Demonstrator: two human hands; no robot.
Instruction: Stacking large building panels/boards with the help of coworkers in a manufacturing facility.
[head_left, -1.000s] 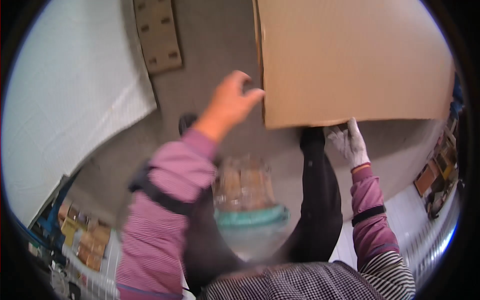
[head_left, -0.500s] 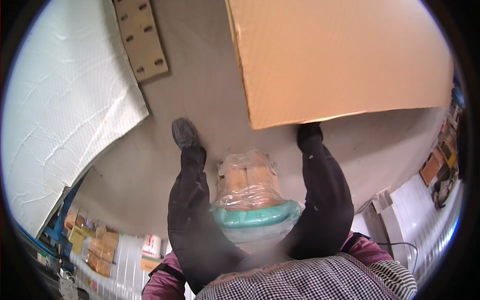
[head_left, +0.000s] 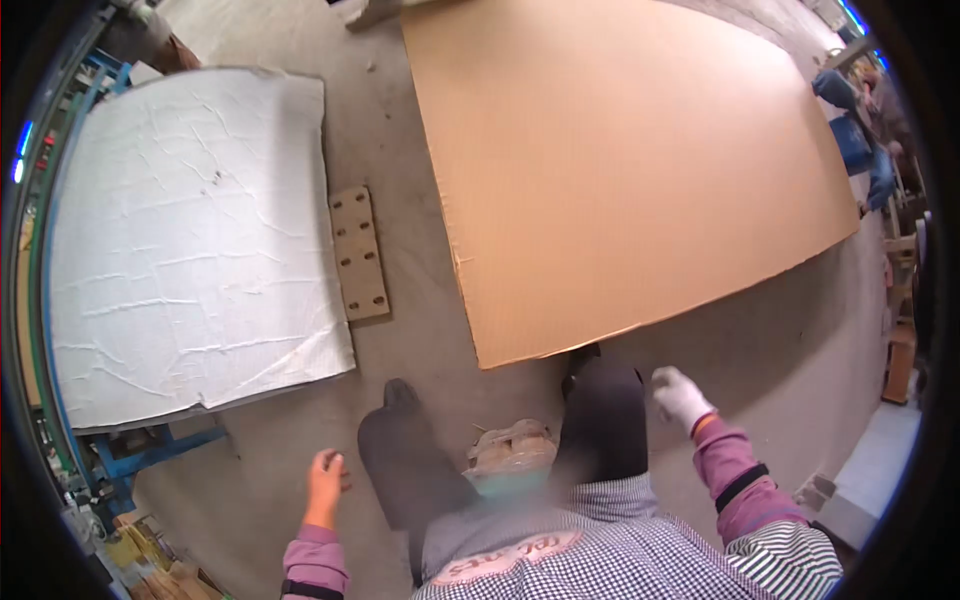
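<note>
My left hand (head_left: pixel 326 485), bare, hangs at lower left beside my left leg with its fingers a little apart and nothing in it. Past my right knee is my right hand (head_left: pixel 682 400) in a white glove, fingers loosely bent and apart, also without a thing in it. It is nearest to the large brown cardboard sheet (head_left: pixel 620 190), whose near edge lies above my right foot, and does not touch it. Between my legs shows a plastic-wrapped low seat (head_left: pixel 512 447) with a teal part, mostly hidden by my legs and checked apron.
A white creased sheet (head_left: pixel 200 250) lies over a blue frame (head_left: pixel 165 453) at left. Next to it is a board with oval holes (head_left: pixel 358 255). Another person in blue clothing (head_left: pixel 850 140) is at the far right. Boxes (head_left: pixel 135 555) stand at lower left.
My view has tilted up and forward, showing more of both sheets. Both hands have come into view, out at my sides. The wrapped seat is now more covered by my body.
</note>
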